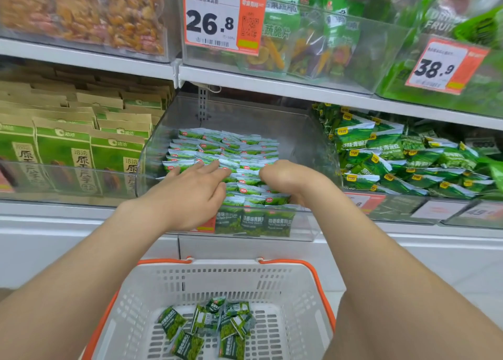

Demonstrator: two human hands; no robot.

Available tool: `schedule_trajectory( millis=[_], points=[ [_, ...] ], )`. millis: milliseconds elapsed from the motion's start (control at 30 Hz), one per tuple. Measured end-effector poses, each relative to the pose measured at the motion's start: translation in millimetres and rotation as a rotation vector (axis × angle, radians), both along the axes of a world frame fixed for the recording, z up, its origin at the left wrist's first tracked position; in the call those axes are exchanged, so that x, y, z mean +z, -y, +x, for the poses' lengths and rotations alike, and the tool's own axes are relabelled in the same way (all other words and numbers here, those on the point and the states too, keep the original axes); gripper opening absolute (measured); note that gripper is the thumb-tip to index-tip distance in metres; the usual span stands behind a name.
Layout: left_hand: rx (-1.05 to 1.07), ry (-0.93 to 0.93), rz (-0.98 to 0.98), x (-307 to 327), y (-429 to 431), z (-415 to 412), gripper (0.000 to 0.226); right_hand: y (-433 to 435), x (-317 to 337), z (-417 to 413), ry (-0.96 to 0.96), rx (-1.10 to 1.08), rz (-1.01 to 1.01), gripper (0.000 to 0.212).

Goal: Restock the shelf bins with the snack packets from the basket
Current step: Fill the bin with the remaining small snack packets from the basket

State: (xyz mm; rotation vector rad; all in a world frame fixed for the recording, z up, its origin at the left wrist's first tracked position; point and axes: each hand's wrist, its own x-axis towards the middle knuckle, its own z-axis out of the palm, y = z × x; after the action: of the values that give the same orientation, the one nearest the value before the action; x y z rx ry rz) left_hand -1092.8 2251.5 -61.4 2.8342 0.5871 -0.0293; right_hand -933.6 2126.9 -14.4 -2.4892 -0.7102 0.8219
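A clear plastic shelf bin (pixel 307 142) on the middle shelf holds rows of small green-and-white snack packets (pixel 226 147) standing on edge. My left hand (pixel 190 191) lies flat on the packets at the bin's front left, fingers straight. My right hand (pixel 285 177) reaches into the bin's front right with its fingers bent down among the packets; the fingertips are hidden. Below, a white basket (pixel 217 278) with orange handles holds several loose green packets (pixel 206 327) on its bottom.
Brown-and-green paper bags (pixel 68 144) fill the bin to the left. Darker green packets (pixel 408 155) fill the bin to the right. The shelf above carries bins of dried fruit and vegetable crisps with price tags 26.8 (pixel 217 19) and 38.9 (pixel 441 65).
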Motion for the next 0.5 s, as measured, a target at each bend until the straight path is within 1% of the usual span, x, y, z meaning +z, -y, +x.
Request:
schedule_trajectory(
  millis=[33, 67, 100, 167, 200, 233, 267, 300, 333, 367, 400, 433, 500],
  points=[
    [-0.012, 0.032, 0.02, -1.3, -0.1, -0.5, 0.055, 5.5, 2.1, 0.0, -0.033, -0.028, 0.011, 0.045],
    [-0.022, 0.083, 0.063, -2.6, 0.4, -1.6, 0.055, 10.0, 0.9, 2.3, -0.023, -0.035, 0.011, 0.05],
    [-0.025, 0.147, 0.128, -3.2, 2.0, -3.3, 0.053, 14.7, 0.4, 1.3, 0.064, -0.001, 0.002, 0.044],
    [-0.033, 0.301, 0.29, -2.8, 7.9, -5.7, 0.044, 22.3, -5.0, -0.5, 0.396, 0.09, 0.031, 0.026],
    [-0.043, 0.391, 0.348, -2.1, 13.3, -7.2, 0.038, 26.6, -5.3, -6.2, 0.578, 0.12, 0.113, 0.023],
    [-0.061, 0.498, 0.378, -0.2, 21.9, -9.8, 0.031, 32.1, -4.1, -15.0, 0.696, 0.123, 0.218, 0.021],
    [-0.074, 0.615, 0.376, 2.9, 33.1, -14.0, 0.025, 37.9, -4.7, -23.1, 0.779, 0.136, 0.33, 0.021],
    [-0.069, 0.71, 0.357, 3.2, 43.9, -19.0, 0.02, 44.9, -3.2, -35.8, 0.812, 0.154, 0.415, 0.022],
    [-0.041, 0.758, 0.337, 2.9, 55.9, -25.0, 0.02, 52.8, -4.2, -47.6, 0.801, 0.169, 0.443, 0.023],
    [-0.004, 0.74, 0.317, 0.3, 67.9, -30.7, 0.021, 62.3, -5.5, -59.9, 0.788, 0.194, 0.433, 0.026],
    [0.023, 0.636, 0.297, -3.6, 79.0, -34.4, 0.023, 70.8, -9.2, -70.6, 0.781, 0.245, 0.37, 0.029],
    [0.03, 0.456, 0.279, -10.3, 87.2, -35.9, 0.025, 78.5, -14.3, -77.7, 0.779, 0.314, 0.277, 0.03],
    [-0.013, 0.066, 0.23, -33.4, 95.4, -33.7, 0.026, 91.6, -25.8, -87.8, 0.724, 0.481, 0.08, 0.024]
  ],
)
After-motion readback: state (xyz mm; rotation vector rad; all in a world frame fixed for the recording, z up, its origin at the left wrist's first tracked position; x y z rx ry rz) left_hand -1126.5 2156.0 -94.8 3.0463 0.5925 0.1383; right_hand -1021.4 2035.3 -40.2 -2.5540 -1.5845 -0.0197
